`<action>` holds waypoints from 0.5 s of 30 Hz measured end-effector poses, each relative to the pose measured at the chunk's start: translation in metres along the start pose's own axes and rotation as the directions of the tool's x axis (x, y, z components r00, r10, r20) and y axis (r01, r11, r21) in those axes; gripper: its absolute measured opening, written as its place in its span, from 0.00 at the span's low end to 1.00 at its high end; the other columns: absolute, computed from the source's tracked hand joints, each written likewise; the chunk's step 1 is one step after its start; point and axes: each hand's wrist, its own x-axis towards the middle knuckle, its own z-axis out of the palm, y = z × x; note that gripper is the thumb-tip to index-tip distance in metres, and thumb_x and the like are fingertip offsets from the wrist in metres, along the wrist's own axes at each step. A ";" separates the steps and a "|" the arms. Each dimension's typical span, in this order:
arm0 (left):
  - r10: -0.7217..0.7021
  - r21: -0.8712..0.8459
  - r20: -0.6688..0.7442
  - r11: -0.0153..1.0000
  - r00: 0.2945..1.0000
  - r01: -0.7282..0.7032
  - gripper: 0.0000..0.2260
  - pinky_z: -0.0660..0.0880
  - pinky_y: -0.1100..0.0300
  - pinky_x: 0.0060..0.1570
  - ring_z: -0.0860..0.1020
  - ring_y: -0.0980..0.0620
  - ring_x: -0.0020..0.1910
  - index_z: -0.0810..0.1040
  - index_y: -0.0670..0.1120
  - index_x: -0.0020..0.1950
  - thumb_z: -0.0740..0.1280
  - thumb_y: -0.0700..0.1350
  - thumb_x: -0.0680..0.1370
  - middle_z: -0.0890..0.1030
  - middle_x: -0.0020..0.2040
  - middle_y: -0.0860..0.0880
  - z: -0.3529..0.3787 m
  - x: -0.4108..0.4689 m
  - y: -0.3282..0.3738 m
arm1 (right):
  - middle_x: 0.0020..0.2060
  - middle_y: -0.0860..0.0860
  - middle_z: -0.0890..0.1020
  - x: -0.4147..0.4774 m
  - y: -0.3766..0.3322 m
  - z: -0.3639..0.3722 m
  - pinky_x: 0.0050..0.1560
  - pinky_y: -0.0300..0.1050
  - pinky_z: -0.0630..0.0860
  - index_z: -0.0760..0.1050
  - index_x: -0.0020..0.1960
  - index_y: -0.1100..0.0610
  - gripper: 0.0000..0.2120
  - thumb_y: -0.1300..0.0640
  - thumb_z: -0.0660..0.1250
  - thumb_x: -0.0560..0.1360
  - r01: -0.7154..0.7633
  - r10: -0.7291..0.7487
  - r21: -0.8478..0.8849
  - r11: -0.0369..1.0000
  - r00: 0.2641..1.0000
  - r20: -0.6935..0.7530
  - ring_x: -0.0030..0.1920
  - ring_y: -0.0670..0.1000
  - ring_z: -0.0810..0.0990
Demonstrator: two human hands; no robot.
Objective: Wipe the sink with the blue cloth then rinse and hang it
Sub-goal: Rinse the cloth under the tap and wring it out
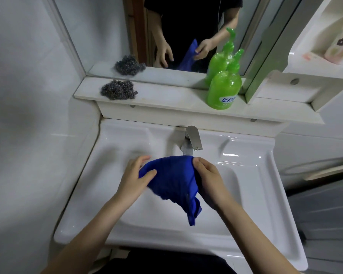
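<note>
The blue cloth (172, 178) hangs bunched above the basin of the white sink (115, 147), just below the spout of the metal tap (192, 139). My left hand (135, 178) grips its left edge between thumb and fingers. My right hand (208, 178) pinches its upper right edge. A loose corner of the cloth dangles down toward the front of the basin. I cannot tell whether water is running from the tap.
A white shelf (166, 99) behind the sink carries a steel wool scourer (118, 89) on the left and a green soap pump bottle (225, 86) on the right. A mirror (176, 26) stands above it. White tiled wall lies to the left; a cabinet at right.
</note>
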 end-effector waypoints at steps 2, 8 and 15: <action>0.088 -0.152 0.086 0.986 0.992 -0.074 0.09 0.73 0.70 0.49 0.78 0.54 0.52 0.78 0.51 0.53 0.71 0.47 0.74 0.80 0.53 0.52 0.004 -0.014 0.020 | 0.32 0.53 0.68 0.004 0.001 0.009 0.33 0.43 0.63 0.71 0.43 0.58 0.12 0.54 0.59 0.82 0.013 -0.013 -0.014 1.000 1.000 -0.011 0.33 0.51 0.65; 0.079 0.009 0.293 0.996 0.953 -0.085 0.19 0.76 0.62 0.40 0.79 0.59 0.42 0.72 0.49 0.54 0.76 0.48 0.68 0.79 0.48 0.52 0.032 -0.039 0.025 | 0.33 0.54 0.64 0.010 0.003 0.014 0.36 0.49 0.62 0.64 0.40 0.59 0.14 0.51 0.61 0.79 0.038 -0.038 0.000 0.999 0.990 -0.137 0.34 0.53 0.62; 0.177 -0.033 0.369 0.984 0.913 -0.177 0.05 0.66 0.63 0.35 0.68 0.57 0.33 0.80 0.45 0.40 0.70 0.36 0.75 0.75 0.31 0.51 0.016 -0.021 0.032 | 0.31 0.52 0.62 0.014 0.002 -0.010 0.35 0.46 0.60 0.64 0.40 0.62 0.12 0.57 0.59 0.80 0.006 -0.002 0.021 1.000 0.979 -0.202 0.32 0.51 0.59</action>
